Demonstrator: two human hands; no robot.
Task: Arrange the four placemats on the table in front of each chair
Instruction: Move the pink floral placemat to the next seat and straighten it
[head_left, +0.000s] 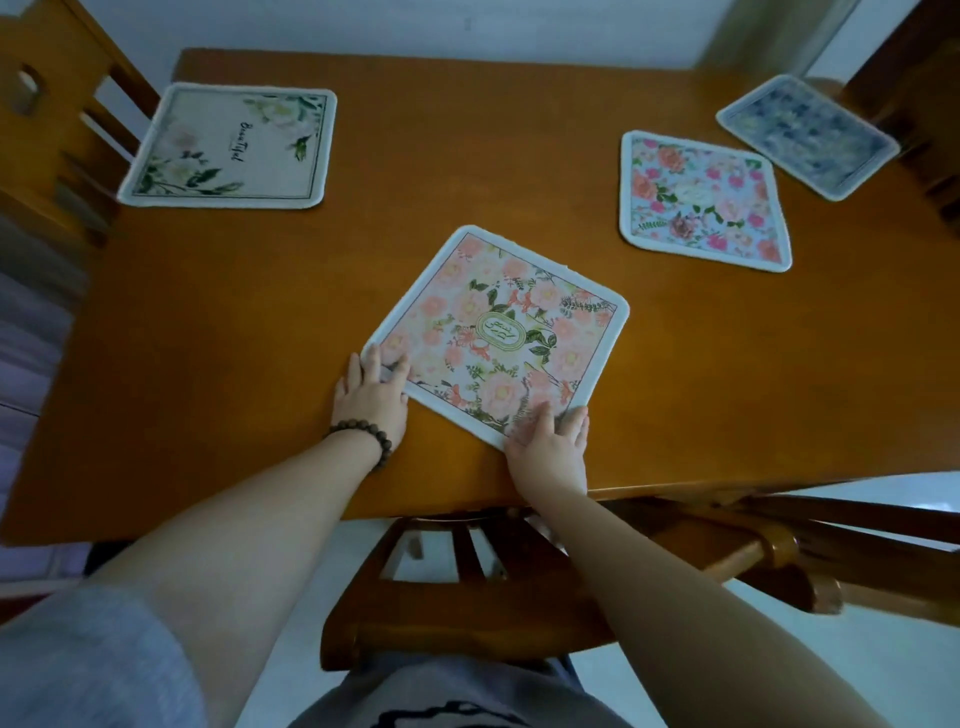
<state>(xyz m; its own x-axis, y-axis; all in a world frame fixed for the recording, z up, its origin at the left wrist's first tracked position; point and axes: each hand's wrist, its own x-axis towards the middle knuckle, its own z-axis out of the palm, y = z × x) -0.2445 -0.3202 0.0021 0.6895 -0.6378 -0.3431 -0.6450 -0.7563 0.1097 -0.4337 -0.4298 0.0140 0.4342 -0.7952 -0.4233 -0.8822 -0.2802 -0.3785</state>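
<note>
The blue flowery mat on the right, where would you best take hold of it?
The blue flowery mat lies flat on the table, so nothing sticks up to grab. I would probably pinch its near corner from the right side, sliding a fingertip under the thin white edge.

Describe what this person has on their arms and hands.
Both forearms are bare. The left hand has a bracelet of dark brown round beads around the wrist, and a grey short sleeve shows at the upper arm. The right hand wears nothing visible: no rings, watch or gloves.

Blurred dark placemat (808, 136) (pattern unreadable), far right
</note>
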